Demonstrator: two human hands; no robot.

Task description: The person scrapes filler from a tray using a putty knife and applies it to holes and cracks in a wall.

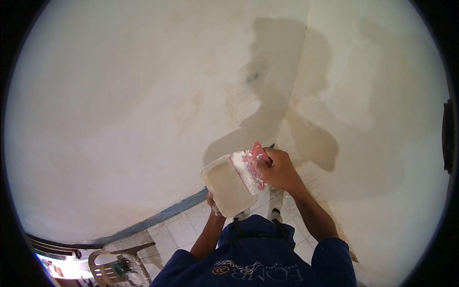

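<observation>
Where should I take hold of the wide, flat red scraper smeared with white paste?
Probably take the scraper by its red back end, coming from the right: its straight broad edge faces left over the shallow, rectangular off-white tray, and white paste coats much of the blade. The right grip holds that side.

Your one view looks from the left side of your head, steeply down and forward over your dark blue shirt (258,256), the part nearest the lens. Your left hand (213,204) and right hand (281,171) come a little farther out. It faces the far corner between the left wall (105,95) and right wall (411,81), wide enough to catch a chair (141,247) at near left.
</observation>
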